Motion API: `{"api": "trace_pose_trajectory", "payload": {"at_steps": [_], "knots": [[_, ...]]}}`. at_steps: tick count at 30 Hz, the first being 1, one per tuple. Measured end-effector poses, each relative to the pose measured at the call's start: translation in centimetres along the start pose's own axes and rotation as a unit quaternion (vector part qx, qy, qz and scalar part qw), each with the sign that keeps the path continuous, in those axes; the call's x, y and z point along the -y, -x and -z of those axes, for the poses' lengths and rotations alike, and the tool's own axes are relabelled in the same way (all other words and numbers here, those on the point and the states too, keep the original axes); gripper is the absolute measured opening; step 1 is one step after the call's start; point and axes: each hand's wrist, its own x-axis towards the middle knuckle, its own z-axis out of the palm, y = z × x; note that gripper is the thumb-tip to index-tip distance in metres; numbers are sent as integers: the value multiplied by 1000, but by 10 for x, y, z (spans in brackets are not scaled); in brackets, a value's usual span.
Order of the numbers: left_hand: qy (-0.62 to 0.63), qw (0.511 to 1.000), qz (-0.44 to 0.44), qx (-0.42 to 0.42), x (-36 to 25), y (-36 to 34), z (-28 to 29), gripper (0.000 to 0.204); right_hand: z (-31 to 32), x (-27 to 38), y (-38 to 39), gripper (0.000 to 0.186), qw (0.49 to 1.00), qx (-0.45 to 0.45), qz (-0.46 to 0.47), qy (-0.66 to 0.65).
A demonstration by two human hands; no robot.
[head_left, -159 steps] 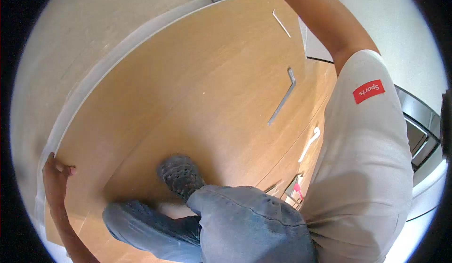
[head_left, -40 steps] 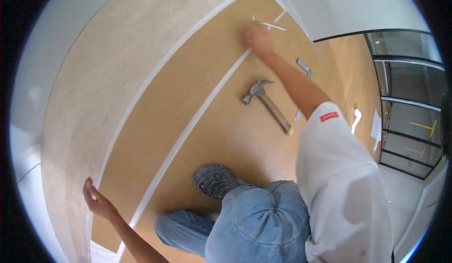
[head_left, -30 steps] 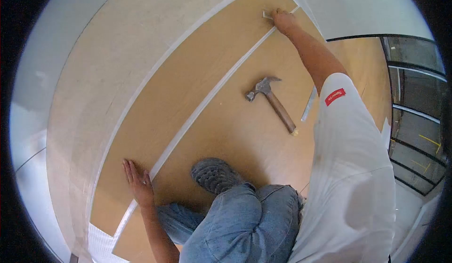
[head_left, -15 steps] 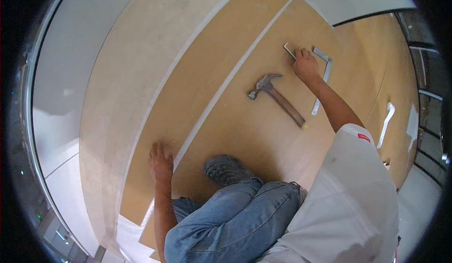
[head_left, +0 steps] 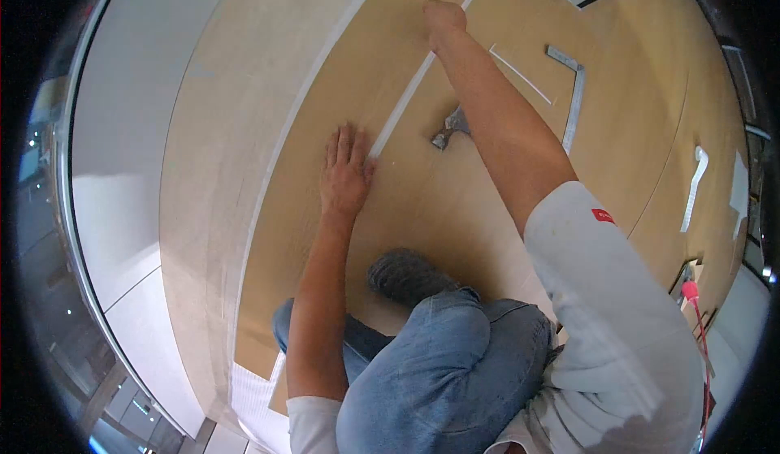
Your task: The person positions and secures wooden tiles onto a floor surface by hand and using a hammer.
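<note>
Two large plywood panels (head_left: 268, 178) are laid flat side by side on the floor, parted by a narrow pale gap (head_left: 406, 101) running away from the viewer. The left hand (head_left: 345, 174) is pressed flat and open on the left panel, fingers spread, its fingertips just beside the gap. The right hand (head_left: 443, 19) is stretched far forward and closed at the gap's far end; what is gripped cannot be told. A claw hammer (head_left: 451, 127) is lain on the right panel just beside the gap, its handle hidden under the right forearm. A metal carpenter's square (head_left: 575, 88) and a thin white strip (head_left: 520, 74) are placed farther right, apart from both hands. A grey shoe (head_left: 402, 274) is planted on the panel near the bent knee.
</note>
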Motion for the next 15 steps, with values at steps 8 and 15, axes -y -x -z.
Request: {"api": "trace_pose_trajectory", "payload": {"at_steps": [8,15], "knots": [[15,998,-65,-19,-6,-92,-26,56,22,-16,-73,17,819,48,117,559],[91,974,-201,-59,-16,-178,-41,51,36,-6,-85,16,994,-110,2,-27]]}}
